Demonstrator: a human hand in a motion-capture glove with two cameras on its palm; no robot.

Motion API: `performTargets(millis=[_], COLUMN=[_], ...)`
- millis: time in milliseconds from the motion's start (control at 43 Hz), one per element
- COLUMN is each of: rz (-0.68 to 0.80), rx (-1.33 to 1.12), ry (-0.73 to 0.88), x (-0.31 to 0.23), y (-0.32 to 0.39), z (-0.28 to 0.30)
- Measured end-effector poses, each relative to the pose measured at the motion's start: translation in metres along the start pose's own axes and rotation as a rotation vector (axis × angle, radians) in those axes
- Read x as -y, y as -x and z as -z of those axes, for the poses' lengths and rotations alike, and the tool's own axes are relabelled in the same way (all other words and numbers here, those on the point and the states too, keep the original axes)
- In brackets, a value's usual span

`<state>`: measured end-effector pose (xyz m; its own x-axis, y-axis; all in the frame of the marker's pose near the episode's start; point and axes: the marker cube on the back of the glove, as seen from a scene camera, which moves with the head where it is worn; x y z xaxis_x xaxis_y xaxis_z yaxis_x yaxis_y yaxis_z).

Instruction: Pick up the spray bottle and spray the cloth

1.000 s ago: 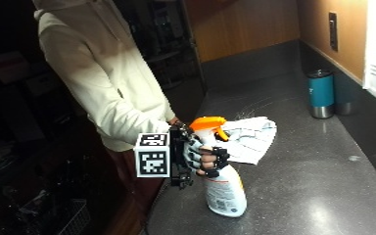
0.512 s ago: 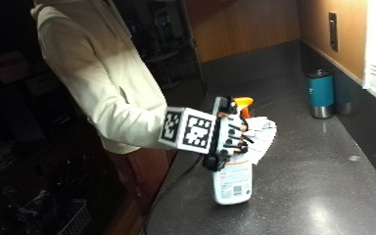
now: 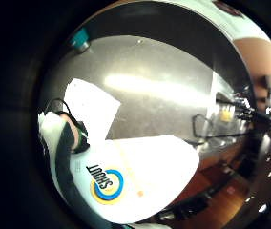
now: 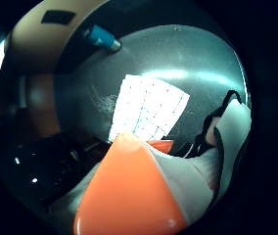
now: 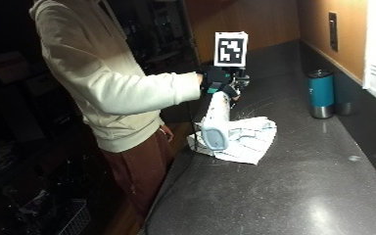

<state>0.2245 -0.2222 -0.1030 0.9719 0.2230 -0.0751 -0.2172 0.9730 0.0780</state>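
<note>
In the outside view my gloved right hand (image 5: 219, 83) grips the neck of a white spray bottle (image 5: 214, 125), held in the air above the counter. The bottle hangs tilted, its base low and towards the camera, over the near edge of a white checked cloth (image 5: 243, 139) lying flat on the dark counter (image 5: 292, 186). The little finger side palm view shows the bottle's labelled body (image 3: 130, 176) close to the palm, with the cloth (image 3: 90, 107) beyond. The thumb side palm view shows the orange spray head (image 4: 129, 196) facing the cloth (image 4: 149, 110).
A teal tumbler (image 5: 320, 93) stands at the back of the counter by the wall, also seen as the tumbler (image 4: 102, 38) past the cloth. The counter's front edge runs just left of the cloth. A wall with an outlet (image 5: 332, 32) borders the right.
The hand has lifted the bottle off the counter and carried it up and farther back, over the cloth. The bottle has gone from upright to tilted.
</note>
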Motion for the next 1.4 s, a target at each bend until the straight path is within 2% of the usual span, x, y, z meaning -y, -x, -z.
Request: performTargets(millis=[209, 372, 488, 605, 767, 930, 1046, 1139, 1395], rz=[0.094, 0.067, 0.051, -0.032, 0.006, 0.007, 0.036, 0.084, 0.127], rx=[-0.237, -0.353, -0.377, -0.301, -0.420, -0.386, -0.280, -0.078, 0.695], ry=[0.073, 0.118, 0.152, 0.155, 0.139, 0.113, 0.095, 0.053, -0.236], x=[-0.010, -0.013, -0.014, -0.013, -0.019, -0.020, -0.021, -0.022, -0.018], y=[0.067, 0.090, 0.088, 0.101, 0.090, 0.097, 0.097, 0.112, 0.157], z=[-0.004, -0.024, -0.036, -0.038, -0.024, -0.017, -0.013, -0.003, 0.056])
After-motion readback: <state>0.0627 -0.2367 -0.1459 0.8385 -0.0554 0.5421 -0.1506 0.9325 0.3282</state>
